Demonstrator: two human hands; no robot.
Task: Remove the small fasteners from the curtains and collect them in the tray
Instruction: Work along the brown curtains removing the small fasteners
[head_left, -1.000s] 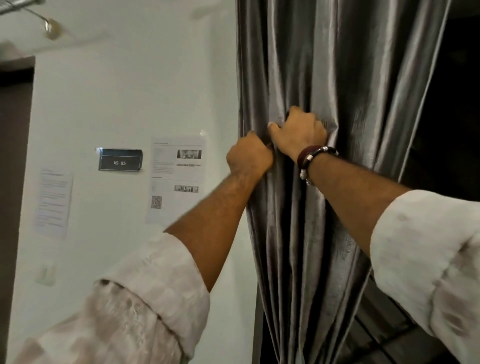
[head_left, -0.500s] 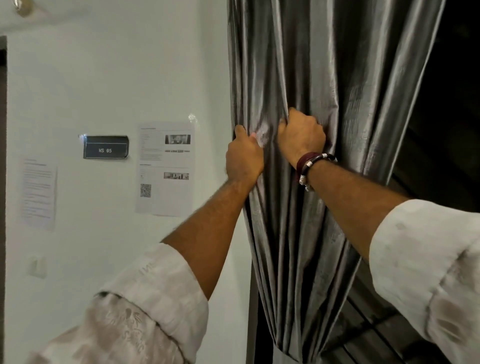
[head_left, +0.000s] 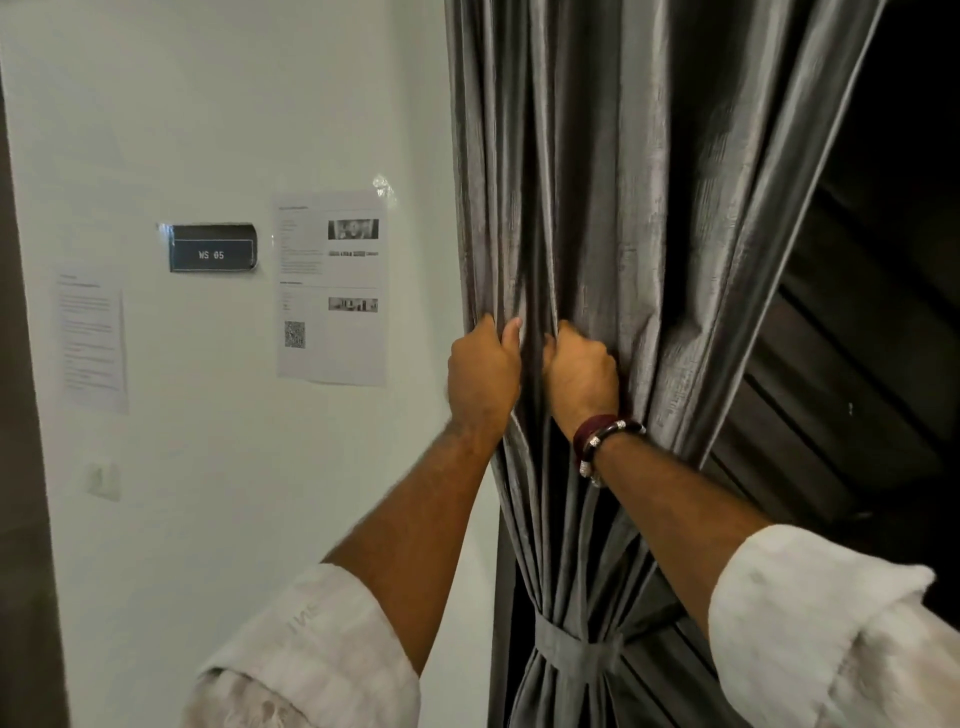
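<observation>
Both hands were raised to a grey, shiny curtain (head_left: 639, 218) that hung in deep folds beside a white wall (head_left: 208, 104). The left hand (head_left: 483, 376) gripped a fold near the curtain's left edge, its fingers (head_left: 511, 332) curled tight around the cloth with the thumb pointing up. The right hand (head_left: 582, 376) was just beside it, almost touching, its fingers wrapped into the next fold and mostly hidden in the cloth. Each hand was closed on curtain fabric; whether either also pinched a fastener could not be told, since no fastener was visible among the folds. The tray did not appear in the view.

A dark red and silver bracelet (head_left: 605, 439) circled the right wrist. Both forearms were bare, with pale rolled sleeves (head_left: 322, 639) at the elbows. Lower down, a grey tie-back band (head_left: 576, 657) gathered the curtain into a narrow waist, and the cloth spread again below it. To the right of the curtain the space was dark, with slanting dark slats (head_left: 831, 389) showing.

On the wall to the left hung a small dark sign (head_left: 212, 253) reading "WS 05", a printed sheet (head_left: 332, 288) with a square code just beside it, and another printed sheet (head_left: 92, 340) farther left. A pale switch plate (head_left: 103, 479) sat lower on the wall.
</observation>
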